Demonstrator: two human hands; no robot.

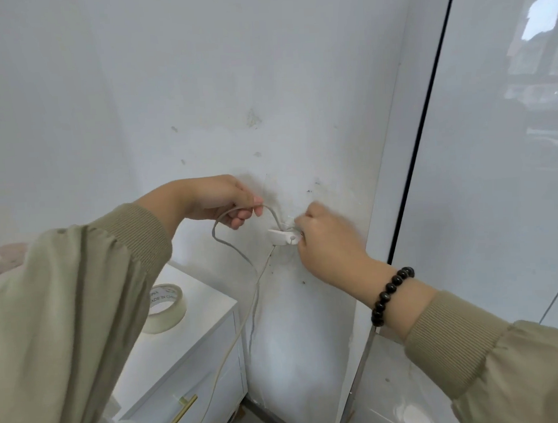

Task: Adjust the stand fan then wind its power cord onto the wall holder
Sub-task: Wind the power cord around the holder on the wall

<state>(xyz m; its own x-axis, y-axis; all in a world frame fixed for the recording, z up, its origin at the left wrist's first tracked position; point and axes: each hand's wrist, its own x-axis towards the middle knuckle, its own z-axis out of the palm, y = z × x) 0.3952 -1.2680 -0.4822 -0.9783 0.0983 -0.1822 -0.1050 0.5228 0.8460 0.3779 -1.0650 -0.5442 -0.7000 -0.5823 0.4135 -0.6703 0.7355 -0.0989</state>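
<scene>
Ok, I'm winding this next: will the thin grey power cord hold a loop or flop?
Probably floppy: the thin grey power cord droops in a loose loop below the left hand. Likely light: fingers alone pinch it.

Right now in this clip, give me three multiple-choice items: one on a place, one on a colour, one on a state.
1. The tape roll lies: A on the white cabinet; B on the floor; C on a chair.
2. The bracelet beads are: A red; B black; C white.
3. The left hand: A pinches the cord; B presses the wall flat; C hangs empty.
Answers: 1 A, it sits on the cabinet top; 2 B, dark glossy beads on the right wrist; 3 A, thumb and fingers close on the cord.
</scene>
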